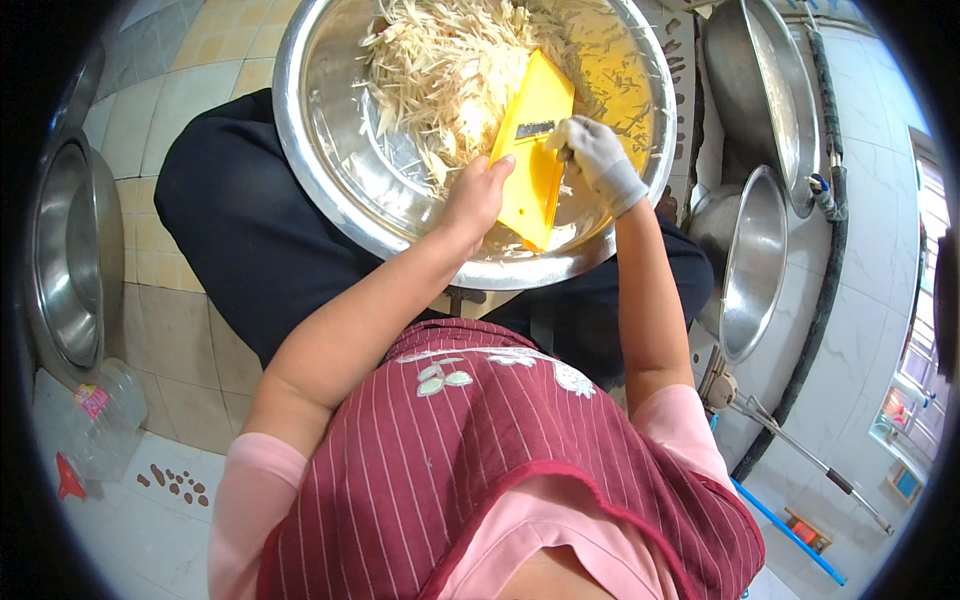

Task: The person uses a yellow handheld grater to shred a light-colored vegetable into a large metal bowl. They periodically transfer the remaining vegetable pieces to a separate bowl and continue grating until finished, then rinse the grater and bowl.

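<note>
A large stainless steel basin stands between my knees, with a heap of pale shredded vegetable in it. Across the basin lies a yellow plastic grater, tilted, its metal blade near the middle. My left hand grips the grater's left edge, thumb on top. My right hand, in a whitish knit glove, is curled at the grater's right edge beside the blade, around a small pale piece that is mostly hidden by the fingers. Yellowish liquid with floating shreds shows at the basin's right side.
Metal basins lean at the right wall, beside a dark pipe. Another metal basin and a clear plastic bottle stand at the left on the tiled floor. A metal pole and a blue pole are at the lower right.
</note>
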Motion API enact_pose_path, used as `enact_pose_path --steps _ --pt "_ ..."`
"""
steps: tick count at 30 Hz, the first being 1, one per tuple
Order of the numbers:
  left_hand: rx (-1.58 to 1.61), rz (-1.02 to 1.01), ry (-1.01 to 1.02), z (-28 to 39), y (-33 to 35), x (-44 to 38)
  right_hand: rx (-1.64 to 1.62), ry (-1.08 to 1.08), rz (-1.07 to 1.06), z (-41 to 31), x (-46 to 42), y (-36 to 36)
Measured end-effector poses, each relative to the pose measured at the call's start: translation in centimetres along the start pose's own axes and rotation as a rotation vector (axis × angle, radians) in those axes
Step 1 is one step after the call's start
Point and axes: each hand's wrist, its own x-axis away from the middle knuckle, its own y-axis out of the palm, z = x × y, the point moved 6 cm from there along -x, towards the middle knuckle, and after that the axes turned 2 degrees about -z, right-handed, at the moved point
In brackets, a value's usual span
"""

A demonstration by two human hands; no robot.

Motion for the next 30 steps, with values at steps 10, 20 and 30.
enact_pose_path --steps 10,20,30 --pt "0.036 -0.009 -0.02 1.1 0.5 0.8 0.838 -0.044 0.31 -1.3 4.1 1.5" --pt "0.077 -0.036 -0.038 1.8 0.9 1.2 1.003 -0.045 0.326 -0.6 -1.8 1.7" --pt "0.108 -0.032 -0.042 1.1 0.6 1.0 0.981 0.01 0.249 -1.6 -1.4 1.7"
